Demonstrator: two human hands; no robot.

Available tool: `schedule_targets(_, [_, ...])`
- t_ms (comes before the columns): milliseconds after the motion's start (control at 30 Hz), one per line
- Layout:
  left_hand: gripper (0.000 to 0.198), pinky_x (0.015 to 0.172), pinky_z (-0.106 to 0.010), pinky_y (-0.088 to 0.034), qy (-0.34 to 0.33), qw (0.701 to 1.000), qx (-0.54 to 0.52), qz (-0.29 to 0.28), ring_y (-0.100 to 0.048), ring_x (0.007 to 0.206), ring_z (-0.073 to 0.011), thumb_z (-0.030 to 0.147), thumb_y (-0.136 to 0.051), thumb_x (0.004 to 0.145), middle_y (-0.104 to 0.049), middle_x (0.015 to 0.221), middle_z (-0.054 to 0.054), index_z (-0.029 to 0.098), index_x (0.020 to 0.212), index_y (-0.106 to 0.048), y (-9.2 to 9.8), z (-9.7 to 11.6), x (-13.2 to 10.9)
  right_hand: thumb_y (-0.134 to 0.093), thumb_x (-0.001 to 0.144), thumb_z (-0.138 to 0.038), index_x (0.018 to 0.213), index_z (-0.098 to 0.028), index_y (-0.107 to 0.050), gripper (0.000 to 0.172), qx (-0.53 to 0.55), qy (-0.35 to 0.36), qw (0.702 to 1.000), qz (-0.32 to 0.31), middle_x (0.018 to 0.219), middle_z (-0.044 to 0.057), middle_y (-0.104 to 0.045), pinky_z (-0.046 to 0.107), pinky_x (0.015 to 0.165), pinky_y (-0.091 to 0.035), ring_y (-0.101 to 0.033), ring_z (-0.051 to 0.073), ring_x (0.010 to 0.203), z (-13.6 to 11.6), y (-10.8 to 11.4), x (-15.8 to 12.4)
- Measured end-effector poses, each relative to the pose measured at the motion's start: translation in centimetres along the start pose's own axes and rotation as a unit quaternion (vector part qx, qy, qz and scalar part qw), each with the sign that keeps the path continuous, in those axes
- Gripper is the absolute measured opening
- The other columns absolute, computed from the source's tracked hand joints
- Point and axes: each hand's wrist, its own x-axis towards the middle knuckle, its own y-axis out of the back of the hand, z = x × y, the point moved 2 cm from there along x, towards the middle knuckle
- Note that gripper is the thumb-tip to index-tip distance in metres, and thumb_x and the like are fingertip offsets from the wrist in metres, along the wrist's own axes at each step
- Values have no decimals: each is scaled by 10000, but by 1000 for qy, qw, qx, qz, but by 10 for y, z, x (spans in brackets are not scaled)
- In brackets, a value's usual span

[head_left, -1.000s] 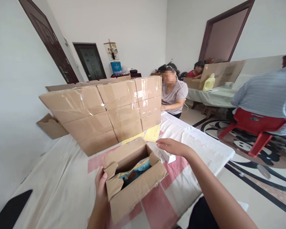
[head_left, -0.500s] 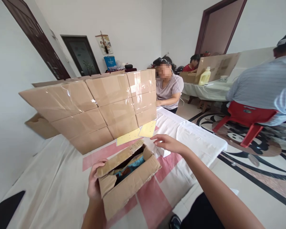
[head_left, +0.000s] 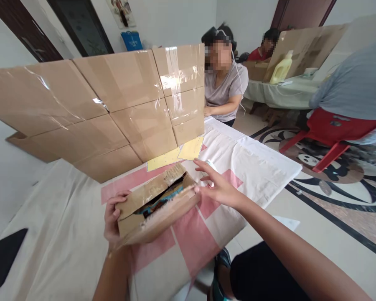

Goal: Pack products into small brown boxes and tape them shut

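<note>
A small cardboard box point(head_left: 163, 223) rests on the table with its top flaps partly raised, and a blue and brown item point(head_left: 164, 201) shows through the gap. My left hand point(head_left: 113, 215) grips the box's left end, fingers over the flap and thumb on the side. At the box's right end is my right hand point(head_left: 217, 186), its fingers spread and its thumb by the near flap's corner; nothing is held in it. Partly hidden behind the right hand is a small white object point(head_left: 212, 166). Two yellow sheets point(head_left: 191, 148) lie beyond the box.
A tall taped cardboard partition point(head_left: 119, 113) stands across the far side of the cloth-covered table point(head_left: 253, 167). A black flat object point(head_left: 4, 259) lies at the left. One person point(head_left: 227, 83) sits beyond the partition; others sit farther right, near a red chair point(head_left: 341, 129).
The near flap has swung up and inward over the opening. My right hand has come down to the box's right end, fingers more spread. The view has tilted down and shifted.
</note>
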Motion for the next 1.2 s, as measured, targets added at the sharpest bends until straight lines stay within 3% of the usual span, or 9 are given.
schedule_targets(100, [444,867,-373,-472,-10,999,-51,1,-589,973,-257,652,-587,823,-669,973,-76,223,837,-700,-8,7,-7,-716,863,-514,1572,-319,-373,811,24,-79,995,54,1666,79,-336,470,1135,-466,-433,287,1462,-2,-6,11])
schedule_targets(167, [531,888,-389,-469,-27,999,-45,-7,-582,1000,-266,718,-506,865,-661,1058,-93,227,917,-701,-14,13,-11,-729,840,-446,1560,-296,-400,806,28,-163,985,47,1648,90,-370,459,1133,-470,-462,294,1435,-2,-8,20])
schedule_targets(267, [408,881,-374,-456,-46,998,6,-33,-585,1008,-265,600,-685,777,-660,1078,-81,233,957,-686,-18,20,-13,-717,799,-330,1561,-266,-409,824,49,-247,968,15,1634,115,-389,410,1110,-489,-511,288,1395,-4,-8,33])
schedule_targets(400, [314,921,-382,-444,-36,999,29,-27,-575,1055,-268,450,-689,723,-644,1096,-71,228,942,-657,-16,21,-10,-693,742,-239,1559,-254,-403,867,34,-253,967,-19,1623,116,-397,348,1013,-528,-573,269,1318,-14,-11,48])
schedule_targets(567, [306,984,-399,-427,-75,996,38,-26,-558,1103,-270,437,-647,764,-627,1115,-74,221,979,-672,-17,21,-9,-649,725,-184,1407,-225,-551,690,24,-217,975,-32,1495,99,-548,297,883,-536,-637,239,1198,-21,-17,57])
schedule_targets(767, [293,1042,-472,-421,-162,981,103,-6,-552,1122,-298,455,-606,842,-611,1112,-97,221,977,-718,-15,28,-11,-630,770,-332,1099,-176,-670,366,5,-140,971,192,1246,86,-687,305,832,-498,-637,221,1099,-18,33,52])
schedule_targets(867, [328,1095,-511,-382,-162,980,114,-12,-546,1146,-304,456,-522,911,-612,1148,-111,222,982,-740,-15,27,-15,-620,769,-357,981,-182,-683,282,-41,-136,963,229,1147,66,-708,315,817,-478,-640,210,1006,-10,58,43])
schedule_targets(1000, [404,1127,-532,-355,-177,976,127,-6,-552,1163,-312,473,-445,963,-606,1153,-118,215,917,-752,-17,25,-18,-609,793,-346,898,-178,-680,211,-93,-162,958,219,1096,71,-717,312,838,-469,-636,211,1009,8,74,33])
schedule_targets(1200, [486,1145,-515,-332,-215,967,136,31,-527,1223,-314,492,-377,989,-552,1224,-119,203,870,-749,-22,26,-18,-617,775,-311,846,-172,-679,168,-146,-233,953,128,1009,86,-715,330,786,-455,-628,238,958,32,70,23])
